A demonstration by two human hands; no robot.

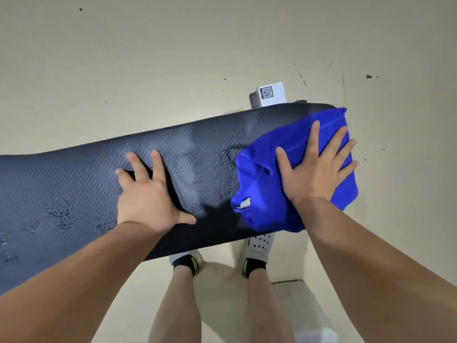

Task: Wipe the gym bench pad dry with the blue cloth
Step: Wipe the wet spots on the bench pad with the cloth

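- Pressing the blue cloth (259, 184) onto the right end of the bench pad (74, 184), your right hand (314, 174) is lying flat, fingers spread.
- Your left hand (146, 194) is resting flat on the pad, fingers straight, near water droplets (59, 214).

We see beige floor (173, 58), scuffed, dark specks and scratches scattered across it. We note white box (273, 91), QR code on its face; grey block (253, 100) against its side, leftward in view. Nearer us, white perforated shoe (261, 242), second white shoe (191, 254), black socks (254, 264) with yellow-green stripe
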